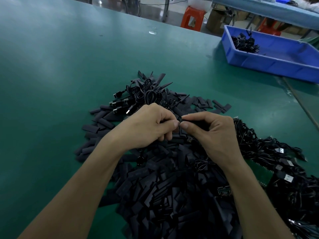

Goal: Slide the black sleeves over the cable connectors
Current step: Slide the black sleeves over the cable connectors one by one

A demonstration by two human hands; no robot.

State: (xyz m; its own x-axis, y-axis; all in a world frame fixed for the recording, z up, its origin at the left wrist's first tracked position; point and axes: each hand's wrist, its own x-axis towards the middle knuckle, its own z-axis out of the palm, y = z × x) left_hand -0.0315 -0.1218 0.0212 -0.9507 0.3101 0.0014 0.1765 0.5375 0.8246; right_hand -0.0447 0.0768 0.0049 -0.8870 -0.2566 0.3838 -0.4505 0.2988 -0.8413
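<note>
There are two hands, the left hand point(148, 128) and the right hand point(212, 133). They pinch one sleeve point(189, 120) between them. Under and around the hands lies a heap of sleeves point(155, 187), too many to count.

The cables lie in three bunches. The first bunch point(150, 95) is just past the left hand and shows at least five silver plugs point(115, 110). The second bunch point(259, 145) is right of the right hand and shows four plugs. The third bunch point(245, 43) is small and sits in the one blue bin point(276, 63), far past the right hand.

Two orange stools point(191, 16) stand far past the hands. There is one green table point(51, 66).
</note>
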